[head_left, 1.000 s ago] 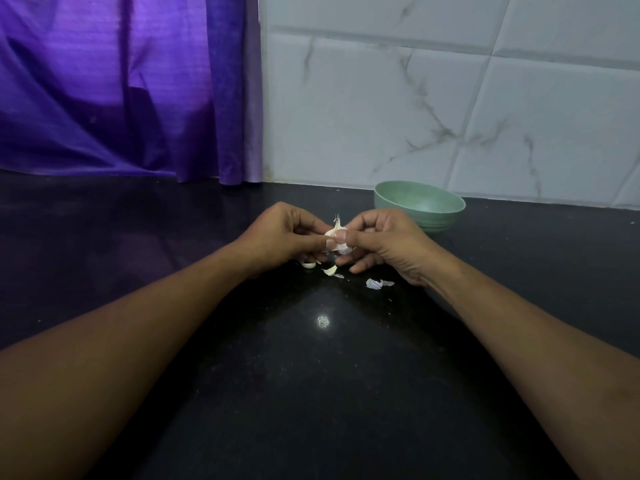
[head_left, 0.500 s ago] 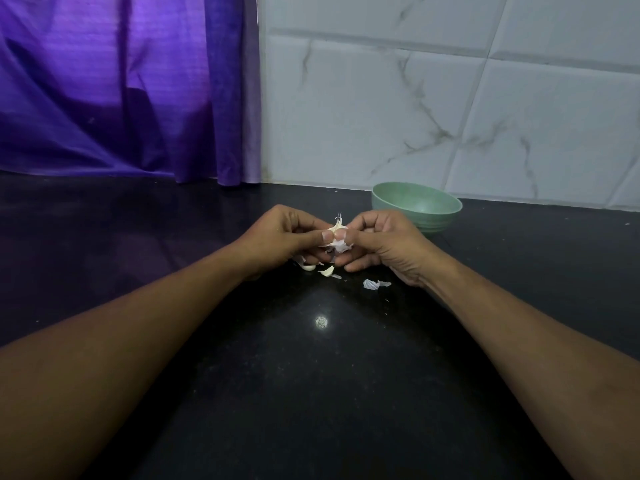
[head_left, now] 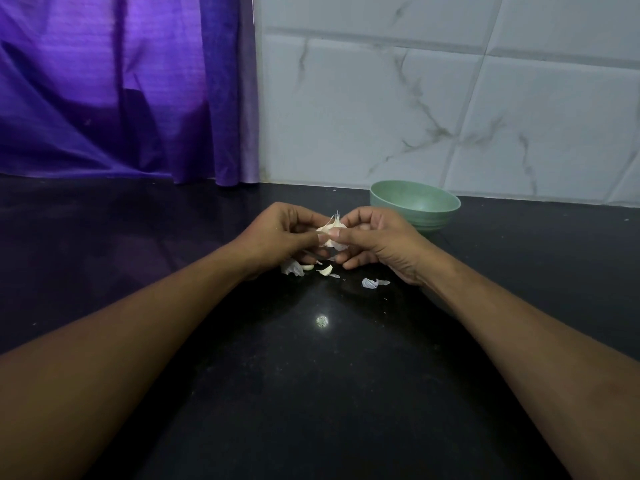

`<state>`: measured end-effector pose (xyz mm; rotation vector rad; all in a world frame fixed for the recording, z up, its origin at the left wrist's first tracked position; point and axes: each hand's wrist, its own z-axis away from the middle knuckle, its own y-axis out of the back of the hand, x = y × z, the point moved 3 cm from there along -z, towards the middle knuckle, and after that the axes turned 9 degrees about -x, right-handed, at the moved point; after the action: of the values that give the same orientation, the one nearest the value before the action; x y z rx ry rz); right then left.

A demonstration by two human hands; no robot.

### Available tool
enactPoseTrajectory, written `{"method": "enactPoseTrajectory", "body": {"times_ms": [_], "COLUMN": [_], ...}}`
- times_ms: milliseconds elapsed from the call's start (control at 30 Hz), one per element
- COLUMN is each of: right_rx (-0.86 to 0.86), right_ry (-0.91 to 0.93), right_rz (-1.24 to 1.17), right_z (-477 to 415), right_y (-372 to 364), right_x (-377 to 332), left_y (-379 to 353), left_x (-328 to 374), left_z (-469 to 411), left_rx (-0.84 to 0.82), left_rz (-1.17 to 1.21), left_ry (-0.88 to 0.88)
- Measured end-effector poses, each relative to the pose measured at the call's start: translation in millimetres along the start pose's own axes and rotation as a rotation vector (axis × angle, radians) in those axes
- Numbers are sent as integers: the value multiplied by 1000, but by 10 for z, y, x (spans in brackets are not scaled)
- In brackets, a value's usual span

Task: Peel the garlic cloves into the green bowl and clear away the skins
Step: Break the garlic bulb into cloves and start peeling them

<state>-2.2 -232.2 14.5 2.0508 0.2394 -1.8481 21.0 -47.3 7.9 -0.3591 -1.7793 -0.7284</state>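
Your left hand [head_left: 277, 237] and right hand [head_left: 377, 244] meet above the black counter [head_left: 311, 393]. Both pinch one garlic clove [head_left: 333, 227] between thumbs and curled fingertips, just in front of the green bowl [head_left: 440, 216]. Since half a second ago, a larger white scrap of skin [head_left: 292, 268] has appeared on the counter under your left hand. It lies beside the small curled piece [head_left: 325, 270] that was already there. The hands, the bowl and the torn skin near your right wrist [head_left: 370, 283] have barely shifted.

The clove is pale and still partly wrapped in papery skin. A wispy tip stands up above your thumbs and a loose flap hangs beneath them. The bowl's visible inside holds nothing. A purple curtain [head_left: 121, 91] and a marbled tile wall [head_left: 415, 116] stand behind.
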Motion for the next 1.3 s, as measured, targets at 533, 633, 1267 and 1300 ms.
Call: {"method": "enactPoseTrajectory", "body": {"times_ms": [533,633,1267,1300], "right_rx": [5,-2,-90,-89], "right_ry": [-16,-18,17,18], "right_rz": [13,-22,-81,-88], "right_z": [20,21,41,40], "right_y": [-12,-6,14,19], "right_x": [-9,5,19,24], "left_y": [4,3,-12,-15], "left_x": [27,24,11,13], "left_z": [36,46,55,55], "left_rx": [57,48,4,5], "left_rz": [-145,-113,128,137], "left_ry": [-36,-40,-3,-2]}}
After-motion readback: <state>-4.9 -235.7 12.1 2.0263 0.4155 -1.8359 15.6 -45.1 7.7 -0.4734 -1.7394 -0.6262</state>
